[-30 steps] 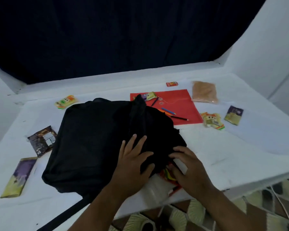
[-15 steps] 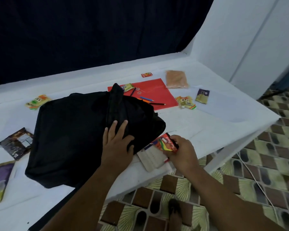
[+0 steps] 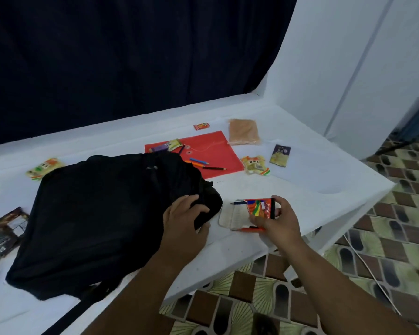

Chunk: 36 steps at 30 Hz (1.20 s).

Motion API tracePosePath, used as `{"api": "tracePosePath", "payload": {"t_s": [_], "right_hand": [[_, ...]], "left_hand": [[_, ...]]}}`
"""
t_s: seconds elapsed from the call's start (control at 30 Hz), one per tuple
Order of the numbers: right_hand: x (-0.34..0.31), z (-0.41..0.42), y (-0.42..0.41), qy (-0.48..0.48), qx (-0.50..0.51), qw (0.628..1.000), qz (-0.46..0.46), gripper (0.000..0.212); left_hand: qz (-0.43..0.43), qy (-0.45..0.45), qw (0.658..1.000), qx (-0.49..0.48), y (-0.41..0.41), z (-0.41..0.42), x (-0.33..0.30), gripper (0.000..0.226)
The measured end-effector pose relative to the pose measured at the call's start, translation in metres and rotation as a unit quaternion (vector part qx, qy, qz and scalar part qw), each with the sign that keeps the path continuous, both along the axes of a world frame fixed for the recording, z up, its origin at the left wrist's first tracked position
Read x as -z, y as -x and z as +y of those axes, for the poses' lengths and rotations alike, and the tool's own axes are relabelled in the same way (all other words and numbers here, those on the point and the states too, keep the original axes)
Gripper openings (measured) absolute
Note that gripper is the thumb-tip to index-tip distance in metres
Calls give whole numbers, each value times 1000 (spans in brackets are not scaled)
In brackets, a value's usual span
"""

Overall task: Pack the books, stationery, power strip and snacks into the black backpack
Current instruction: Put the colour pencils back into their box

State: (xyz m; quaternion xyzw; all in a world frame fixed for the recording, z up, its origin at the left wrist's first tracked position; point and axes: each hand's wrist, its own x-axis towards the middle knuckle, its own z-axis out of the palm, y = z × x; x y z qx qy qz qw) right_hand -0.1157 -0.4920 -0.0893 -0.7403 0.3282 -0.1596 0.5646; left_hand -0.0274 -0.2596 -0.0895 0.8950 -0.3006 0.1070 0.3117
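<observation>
Now pencil box upright, pinched in right hand.

Dim, cool light overall; white tabletop is brightest, w/ no hard shadows or glare. Upper left of frame nearly black. Soft blur throughout, wide-angle bending toward edges, esp. lower right.

**Lettering on the pencil box**

The small red cardboard pencil box with rainbow stripes, pinched by the right hand, carries white script; only "Pencil" reads, faintly. Print on the other wrappers is too blurred to read.
</observation>
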Motion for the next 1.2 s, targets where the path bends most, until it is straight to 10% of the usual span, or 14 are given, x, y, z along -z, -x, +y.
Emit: {"api": "tracePosePath", "payload": {"t_s": [0.3,0.63,0.83,1.2], "right_hand": [[7,-70,-45,-47,-31,997,46,33],[5,-111,-63,242,-322,905,137,17],[4,-111,-93,267,-347,899,10,4],[21,-72,-200,320,-364,875,-8,44]], "left_hand": [[32,-46,995,-86,2,-81,7,18],[35,-167,969,-180,13,-125,41,39],[47,-151,968,-193,11,-126,40,46],[60,-129,969,-204,6,-126,42,55]]}}
